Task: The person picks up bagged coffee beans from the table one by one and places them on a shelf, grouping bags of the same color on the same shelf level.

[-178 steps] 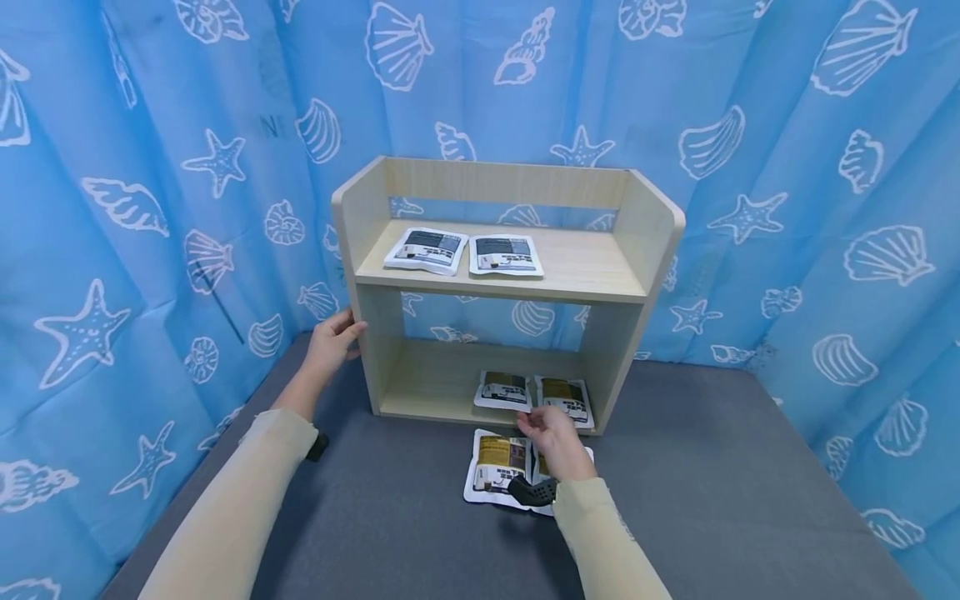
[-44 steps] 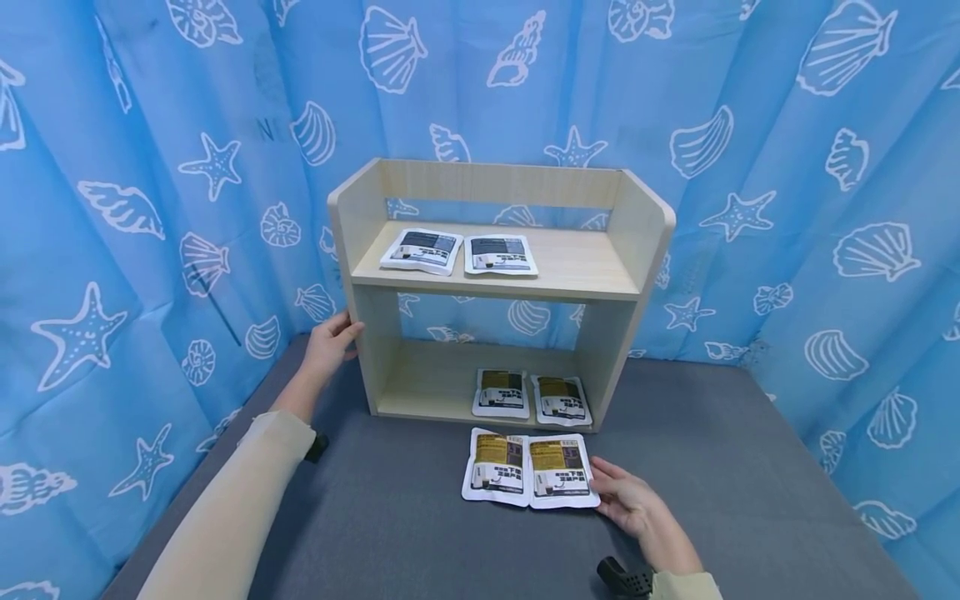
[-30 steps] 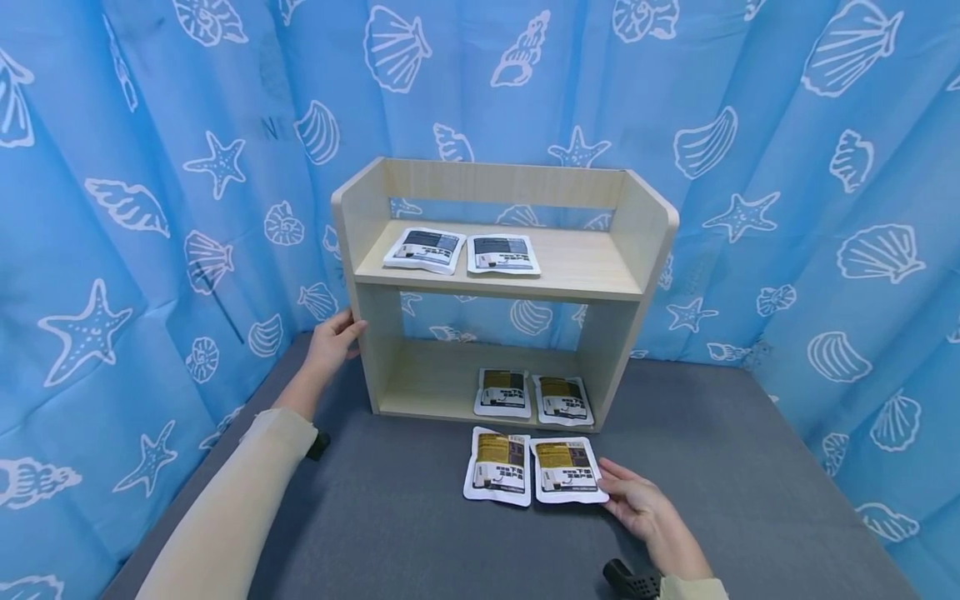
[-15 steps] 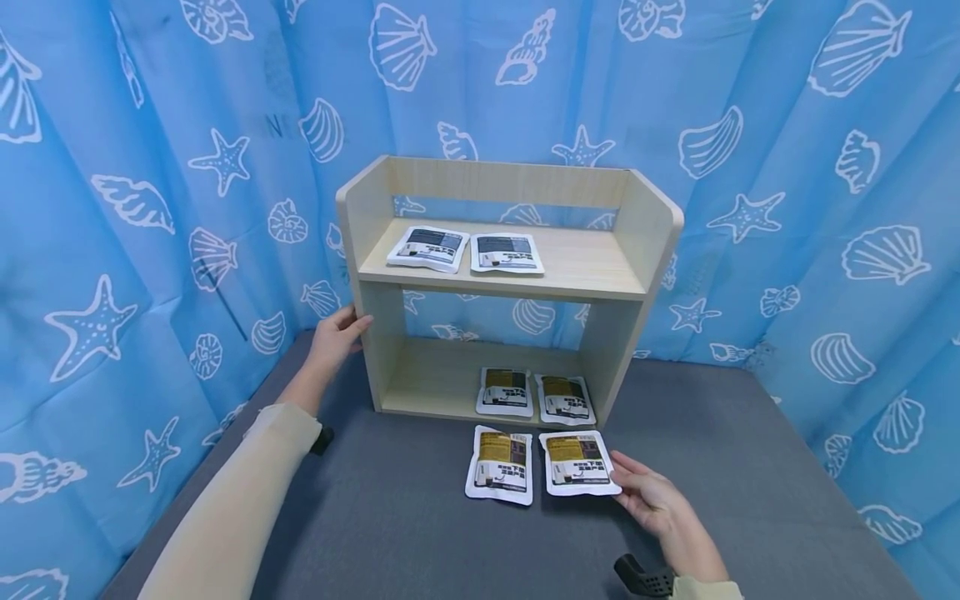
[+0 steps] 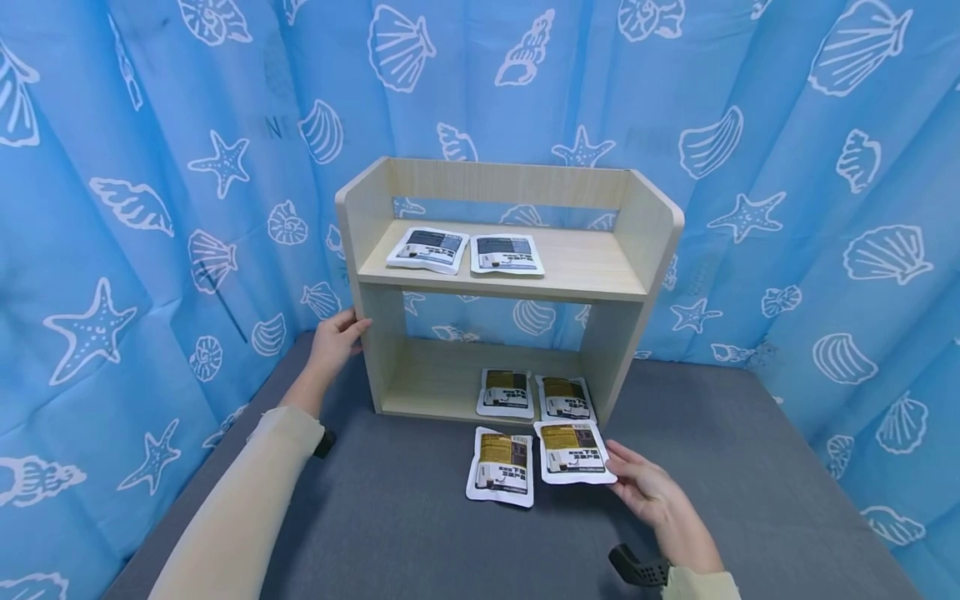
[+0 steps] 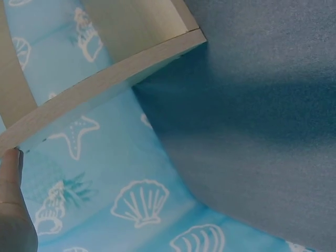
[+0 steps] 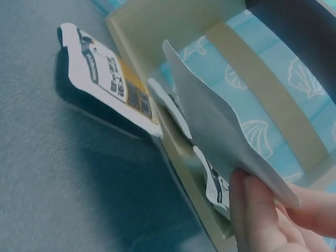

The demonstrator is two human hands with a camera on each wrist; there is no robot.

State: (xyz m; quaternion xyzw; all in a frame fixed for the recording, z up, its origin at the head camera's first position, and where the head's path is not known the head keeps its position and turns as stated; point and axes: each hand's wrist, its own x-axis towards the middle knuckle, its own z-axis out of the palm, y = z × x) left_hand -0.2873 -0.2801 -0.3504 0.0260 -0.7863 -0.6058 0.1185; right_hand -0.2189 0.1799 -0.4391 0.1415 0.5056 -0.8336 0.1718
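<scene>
My right hand [image 5: 655,498] pinches the right edge of a white, gold-labelled flat pouch [image 5: 573,452], thumb on one face and fingers on the other. In the right wrist view the raised pouch [image 7: 210,121] turns its plain back to the camera. It is clear of the table, just in front of the lower shelf. My left hand [image 5: 330,346] grips the left side panel of a two-tier wooden shelf [image 5: 581,258], thumb at its front edge. In the left wrist view one fingertip [image 6: 10,173] meets the panel's edge. Another gold-labelled pouch [image 5: 501,467] lies on the table beside the held one.
Two gold-labelled pouches, a left one [image 5: 506,392] and a right one [image 5: 564,397], lie side by side at the lower tier's right. Two dark-labelled pouches, one left [image 5: 429,249] and one right [image 5: 507,253], lie on the upper tier. A blue shell-patterned curtain [image 5: 750,167] hangs behind.
My right hand released a pouch on the lower tier, took the right-hand table pouch, drew it right and lifted it toward the shelf. My left hand has stayed on the side panel.
</scene>
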